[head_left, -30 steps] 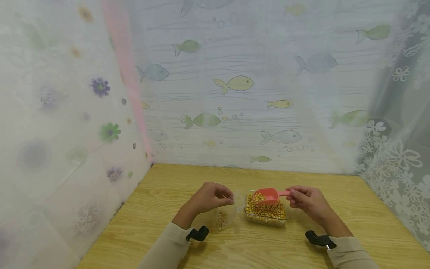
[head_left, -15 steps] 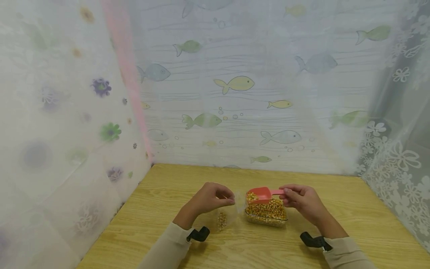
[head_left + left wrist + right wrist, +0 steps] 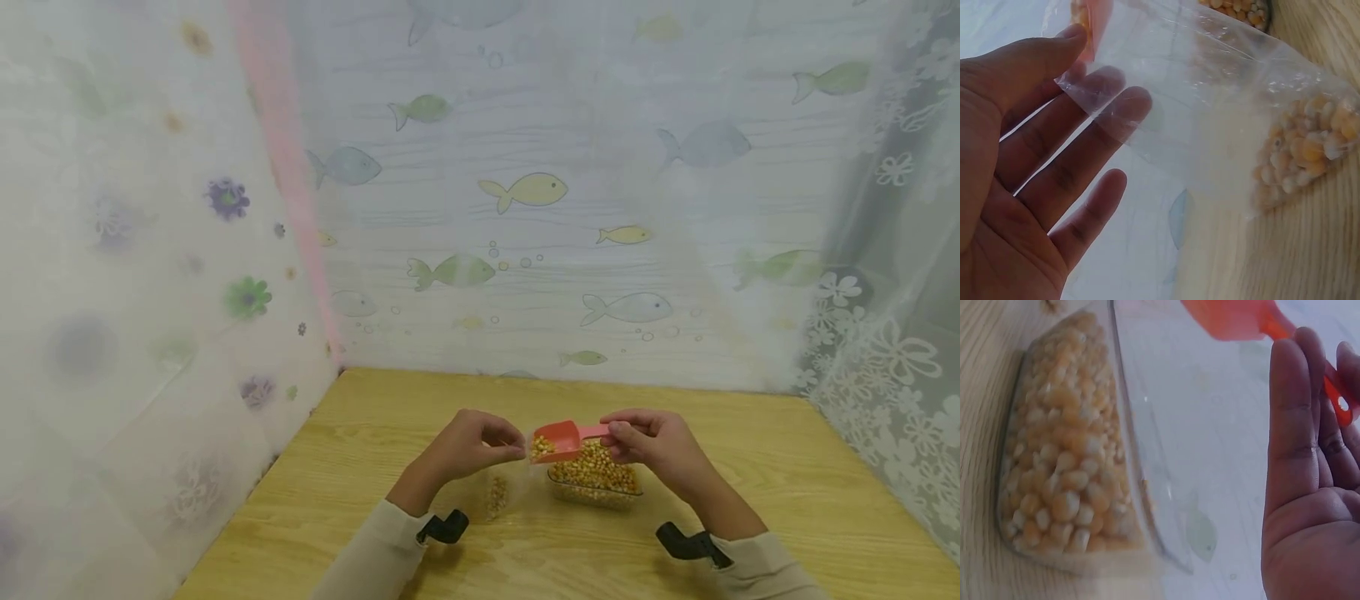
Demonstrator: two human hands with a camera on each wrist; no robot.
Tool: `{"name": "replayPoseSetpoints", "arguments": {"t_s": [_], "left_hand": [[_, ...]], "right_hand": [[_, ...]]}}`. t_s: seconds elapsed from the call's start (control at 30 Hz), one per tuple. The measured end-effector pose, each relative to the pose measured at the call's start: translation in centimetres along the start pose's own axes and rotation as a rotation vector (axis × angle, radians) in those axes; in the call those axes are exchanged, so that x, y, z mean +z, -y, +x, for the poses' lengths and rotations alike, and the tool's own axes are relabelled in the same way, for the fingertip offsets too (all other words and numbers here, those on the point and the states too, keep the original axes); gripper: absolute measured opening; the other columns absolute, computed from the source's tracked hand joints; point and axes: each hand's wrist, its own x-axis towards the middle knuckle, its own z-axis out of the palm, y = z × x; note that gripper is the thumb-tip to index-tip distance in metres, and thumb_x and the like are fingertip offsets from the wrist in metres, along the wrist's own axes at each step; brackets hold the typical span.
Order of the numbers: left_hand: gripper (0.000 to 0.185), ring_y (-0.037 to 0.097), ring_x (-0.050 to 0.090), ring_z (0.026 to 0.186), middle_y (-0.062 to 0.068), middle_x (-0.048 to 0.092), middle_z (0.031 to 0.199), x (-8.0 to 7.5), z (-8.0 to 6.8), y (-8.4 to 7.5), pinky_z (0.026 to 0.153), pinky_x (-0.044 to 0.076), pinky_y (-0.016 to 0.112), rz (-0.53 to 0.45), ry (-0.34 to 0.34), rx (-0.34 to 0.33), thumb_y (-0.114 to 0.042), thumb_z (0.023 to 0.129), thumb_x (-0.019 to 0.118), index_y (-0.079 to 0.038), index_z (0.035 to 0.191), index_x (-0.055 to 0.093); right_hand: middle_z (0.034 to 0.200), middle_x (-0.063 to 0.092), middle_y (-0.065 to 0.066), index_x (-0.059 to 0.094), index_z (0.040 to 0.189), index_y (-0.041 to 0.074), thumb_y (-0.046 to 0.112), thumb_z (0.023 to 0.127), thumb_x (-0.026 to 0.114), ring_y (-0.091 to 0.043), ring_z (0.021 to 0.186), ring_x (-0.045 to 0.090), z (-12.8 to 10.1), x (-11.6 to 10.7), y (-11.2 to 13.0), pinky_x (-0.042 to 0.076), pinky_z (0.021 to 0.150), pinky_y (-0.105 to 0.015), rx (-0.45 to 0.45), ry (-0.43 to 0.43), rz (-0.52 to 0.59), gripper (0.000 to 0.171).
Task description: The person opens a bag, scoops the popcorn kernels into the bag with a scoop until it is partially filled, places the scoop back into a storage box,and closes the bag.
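I'm seeing my right hand (image 3: 651,440) pinching the red plastic scoop (image 3: 557,440) loaded with yellow corn kernels, at 12 o'clock above the clear plastic container of kernels (image 3: 596,481). My left hand (image 3: 468,443) is pinching open the clear plastic bag (image 3: 504,486) at the scoop's 9 o'clock, some kernels inside.

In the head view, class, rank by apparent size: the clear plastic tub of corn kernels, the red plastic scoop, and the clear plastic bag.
1. Clear plastic tub of corn kernels
2. Red plastic scoop
The clear plastic bag is too see-through to rank; its edges barely show.
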Motion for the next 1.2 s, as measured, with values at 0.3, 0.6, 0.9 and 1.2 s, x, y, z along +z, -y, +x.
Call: {"name": "replayPoseSetpoints", "arguments": {"t_s": [0.3, 0.6, 0.9, 1.2], "left_hand": [[0.014, 0.001, 0.070, 0.086, -0.015, 0.076, 0.098, 0.3, -0.2, -0.1, 0.079, 0.059, 0.025, -0.018, -0.041, -0.005, -0.041, 0.097, 0.074, -0.031, 0.106, 0.079], [0.013, 0.000, 0.071, 0.087, -0.014, 0.076, 0.102, -0.1, -0.8, -0.2, 0.078, 0.059, 0.025, 0.017, -0.076, 0.011, -0.037, 0.097, 0.074, -0.031, 0.108, 0.079], [0.014, 0.000, 0.071, 0.087, -0.015, 0.076, 0.100, 0.0, -0.8, -0.1, 0.079, 0.059, 0.025, 0.015, -0.077, 0.022, -0.041, 0.097, 0.074, -0.032, 0.108, 0.079], [0.018, 0.000, 0.072, 0.089, -0.013, 0.077, 0.103, 0.1, -0.8, 0.1, 0.080, 0.061, 0.031, 0.018, -0.074, 0.029, -0.038, 0.097, 0.075, -0.027, 0.110, 0.079]], "right_hand": [[0.101, 0.078, -0.010, 0.065, 0.130, -0.008, 0.027, 0.105, 0.065, -0.033, 0.095, 0.077, 0.3, 1.1, 1.4, 0.064, 0.080, -0.037, -0.004, -0.016, -0.064, 0.043], [0.104, 0.075, -0.024, 0.068, 0.126, -0.006, 0.027, 0.103, 0.067, -0.024, 0.087, 0.078, -0.3, 2.9, 3.5, 0.064, 0.078, -0.041, -0.041, -0.038, -0.135, 0.040], [0.100, 0.076, -0.022, 0.070, 0.121, -0.006, 0.021, 0.104, 0.066, -0.019, 0.083, 0.077, -0.8, 3.6, 4.5, 0.064, 0.076, -0.040, -0.099, -0.055, -0.205, 0.032], [0.093, 0.077, -0.004, 0.075, 0.116, 0.009, 0.034, 0.100, 0.071, -0.018, 0.084, 0.077, -1.7, 4.9, 5.5, 0.064, 0.073, -0.034, -0.177, -0.101, -0.359, 0.029]]}}
